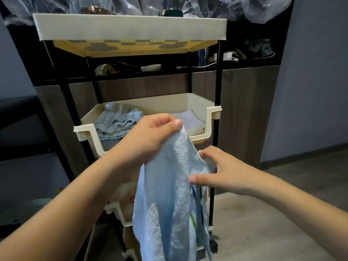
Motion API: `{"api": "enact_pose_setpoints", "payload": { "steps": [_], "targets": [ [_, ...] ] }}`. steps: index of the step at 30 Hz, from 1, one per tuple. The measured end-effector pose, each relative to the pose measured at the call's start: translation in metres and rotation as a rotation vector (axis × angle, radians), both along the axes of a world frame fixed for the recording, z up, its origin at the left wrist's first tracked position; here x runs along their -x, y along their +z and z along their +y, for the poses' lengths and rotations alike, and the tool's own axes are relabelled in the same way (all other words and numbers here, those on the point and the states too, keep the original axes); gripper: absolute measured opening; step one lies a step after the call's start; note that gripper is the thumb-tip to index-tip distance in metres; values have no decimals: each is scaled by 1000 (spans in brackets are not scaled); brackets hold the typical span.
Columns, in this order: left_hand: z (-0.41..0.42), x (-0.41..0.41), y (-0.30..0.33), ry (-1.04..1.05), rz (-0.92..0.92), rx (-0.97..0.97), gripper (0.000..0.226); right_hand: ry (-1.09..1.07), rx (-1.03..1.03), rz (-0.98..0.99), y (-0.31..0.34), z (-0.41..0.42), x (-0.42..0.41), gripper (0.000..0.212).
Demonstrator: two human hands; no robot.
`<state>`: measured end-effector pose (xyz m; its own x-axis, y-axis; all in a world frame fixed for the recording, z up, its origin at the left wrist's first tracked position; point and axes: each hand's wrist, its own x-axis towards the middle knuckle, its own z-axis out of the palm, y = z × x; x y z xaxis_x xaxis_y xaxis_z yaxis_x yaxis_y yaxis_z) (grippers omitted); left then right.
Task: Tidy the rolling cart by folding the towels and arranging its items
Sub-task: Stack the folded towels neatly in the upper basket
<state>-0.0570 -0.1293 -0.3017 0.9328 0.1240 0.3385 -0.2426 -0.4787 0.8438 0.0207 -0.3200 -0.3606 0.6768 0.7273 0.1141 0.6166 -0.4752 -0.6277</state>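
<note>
No writing reads anywhere. Your left hand (150, 136) pinches the blue towel (169, 204) by its top edge; your right hand (216, 170) grips its side, before the cart (214, 113).

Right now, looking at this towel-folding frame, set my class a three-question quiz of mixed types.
1. True or false: the light blue towel hangs in the air, held by both hands.
2. Which hand pinches the towel's top corner? A) left hand B) right hand
3. Fill in: in the cart's middle tray, the white folded towel lies to the ____ of the crumpled blue towels.

Key: 1 true; 2 A; 3 right.
</note>
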Motion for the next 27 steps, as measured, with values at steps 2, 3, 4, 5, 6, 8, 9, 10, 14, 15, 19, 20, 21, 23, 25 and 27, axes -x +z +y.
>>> {"api": "enact_pose_setpoints", "payload": {
  "steps": [2,3,4,5,6,8,9,10,14,15,19,20,21,23,25,27],
  "targets": [
    [0,1,2,-22,-12,51,25,42,-7,-85,-5,3,-2,48],
    [1,1,2,-24,-18,70,25,48,-42,-109,-8,5,-5,36],
    [2,1,1,-11,-24,70,26,44,-84,-106,-9,6,-9,22],
    [5,1,0,23,-29,48,29,36,-118,-59,-8,6,-15,15],
    [10,1,-3,75,-32,5,33,29,-158,26,-5,4,-21,17],
    [21,3,-10,162,6,-124,35,58,-283,253,8,-4,-33,18],
    [26,4,-13,165,72,-190,32,79,-348,356,18,-10,-38,19],
    [28,7,-17,123,173,-250,30,96,-383,435,28,-16,-45,23],
    [11,22,-32,-251,457,-348,34,132,-158,377,73,-24,-60,30],
    [1,27,-35,-339,492,-251,33,109,-1,165,82,-20,-63,27],
    [-30,45,-45,-525,562,-117,38,87,540,-680,113,3,-72,23],
    [-36,50,-44,-540,550,-189,40,122,581,-796,119,6,-73,22],
    [-42,56,-40,-558,545,-265,43,153,613,-896,124,8,-70,21],
    [-52,68,-27,-586,545,-414,43,130,689,-1013,132,3,-66,20],
    [-59,76,-19,-508,552,-679,38,51,741,-1094,135,-3,-66,22],
    [-58,79,-18,-360,583,-954,29,-46,766,-1166,133,-9,-72,23]
  ]
}}
